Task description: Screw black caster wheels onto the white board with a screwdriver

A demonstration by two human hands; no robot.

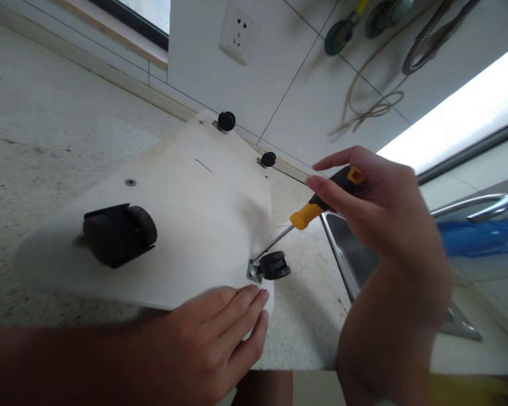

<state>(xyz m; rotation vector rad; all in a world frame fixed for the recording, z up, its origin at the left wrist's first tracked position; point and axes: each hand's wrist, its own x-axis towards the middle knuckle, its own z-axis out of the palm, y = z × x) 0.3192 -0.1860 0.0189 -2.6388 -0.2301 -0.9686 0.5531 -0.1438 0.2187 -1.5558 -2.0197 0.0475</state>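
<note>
My right hand (389,208) grips a screwdriver (307,214) with a yellow and black handle. Its metal shaft slants down to the left, the tip at the mounting plate (254,272) of a small black caster wheel (276,266). Whether a screw sits under the tip is too small to tell. That caster stands at the right end of a white board (195,225). Flat on the board's near edge, just below the plate, lies my left hand (220,327) with fingers stretched out. A larger-looking black caster (121,234) is on the board's left part.
Two more casters, one (226,121) and another (268,159), line the board's far edge near the tiled wall (275,67). The board lies on a speckled countertop (38,152). At right are a sink (355,248), a faucet (491,206) and a blue object (478,237). A socket (239,31) is above.
</note>
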